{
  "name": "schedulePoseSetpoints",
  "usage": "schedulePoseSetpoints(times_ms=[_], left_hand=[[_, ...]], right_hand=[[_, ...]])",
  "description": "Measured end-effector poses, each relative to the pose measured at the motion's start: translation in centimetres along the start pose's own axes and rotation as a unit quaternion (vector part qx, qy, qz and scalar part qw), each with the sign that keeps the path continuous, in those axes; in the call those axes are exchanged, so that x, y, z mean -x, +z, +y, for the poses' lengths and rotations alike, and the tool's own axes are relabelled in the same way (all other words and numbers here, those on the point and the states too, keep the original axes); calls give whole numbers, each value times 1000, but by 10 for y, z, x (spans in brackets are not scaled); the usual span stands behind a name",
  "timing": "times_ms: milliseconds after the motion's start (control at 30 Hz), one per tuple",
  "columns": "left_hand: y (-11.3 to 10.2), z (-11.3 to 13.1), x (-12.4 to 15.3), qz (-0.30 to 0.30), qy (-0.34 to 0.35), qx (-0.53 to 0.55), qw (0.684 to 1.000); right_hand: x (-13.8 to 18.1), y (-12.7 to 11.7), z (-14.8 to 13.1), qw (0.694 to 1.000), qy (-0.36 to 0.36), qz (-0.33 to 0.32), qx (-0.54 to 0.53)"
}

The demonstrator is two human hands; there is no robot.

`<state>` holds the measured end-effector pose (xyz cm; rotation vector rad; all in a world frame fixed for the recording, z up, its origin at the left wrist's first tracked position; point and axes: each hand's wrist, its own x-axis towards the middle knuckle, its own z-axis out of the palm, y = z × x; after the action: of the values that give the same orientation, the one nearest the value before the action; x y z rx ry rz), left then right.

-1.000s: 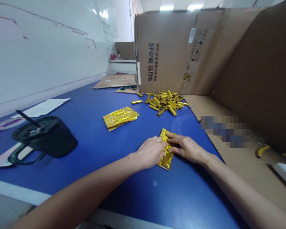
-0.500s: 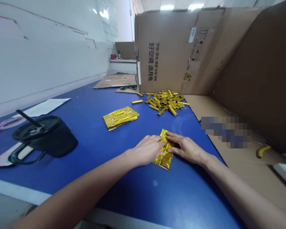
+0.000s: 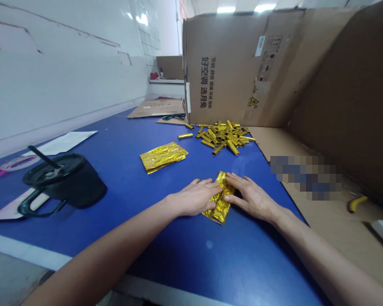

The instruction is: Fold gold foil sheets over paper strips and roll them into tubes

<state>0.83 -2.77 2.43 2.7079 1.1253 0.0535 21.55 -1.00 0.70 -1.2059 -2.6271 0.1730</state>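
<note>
And here's the gold foil piece [image 3: 222, 208], crinkled and glittering, low on the blue tabletop [image 3: 210, 265]! It's longer than it is wide, set slightly aslant, its far end a touch right of its near one. A crease runs lengthwise down it, a brownish edge peeks out at the near end, and parts of both long sides are hidden from view.
</note>
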Motion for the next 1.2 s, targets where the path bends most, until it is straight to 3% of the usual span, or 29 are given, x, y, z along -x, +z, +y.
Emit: schedulePoseSetpoints(times_ms=[233,367,467,767,1200], left_hand=[[2,7,-1,3,-39,-39,998],[13,16,-4,39,-98,-66,992],[19,18,-6,50,-99,-70,991],[14,8,-6,-27,-95,-38,994],[7,7,-4,-54,-89,-23,994]], right_hand=[[0,-4,4,1000,13,24,9],[-1,-3,2,1000,2,-3,7],[-1,-1,2,999,3,-37,12],[1,0,2,995,12,-98,17],[2,-2,1,994,18,-106,19]])
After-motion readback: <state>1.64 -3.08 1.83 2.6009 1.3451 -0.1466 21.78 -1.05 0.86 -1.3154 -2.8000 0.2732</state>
